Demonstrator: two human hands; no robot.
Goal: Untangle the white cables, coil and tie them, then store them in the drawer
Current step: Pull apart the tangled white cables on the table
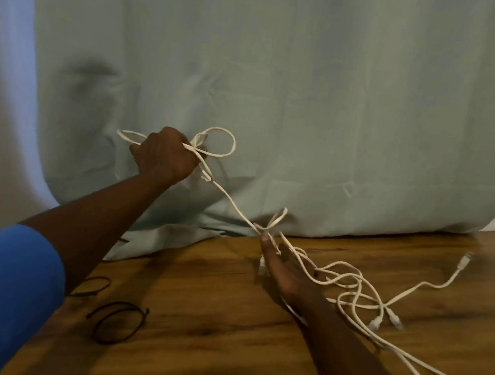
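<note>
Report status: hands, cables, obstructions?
Left hand grips raised loops. Right hand flat under a strand. White cables tangled on table. Black ties beside left arm, nothing blocking.

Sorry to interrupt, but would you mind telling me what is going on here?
A person is untangling white cables over a wooden table. The left hand grips raised loops; a strand runs down to the right hand, whose straight fingers lie under a knot. The rest lies tangled on the table. Black ties lie nearby, unused.
</note>
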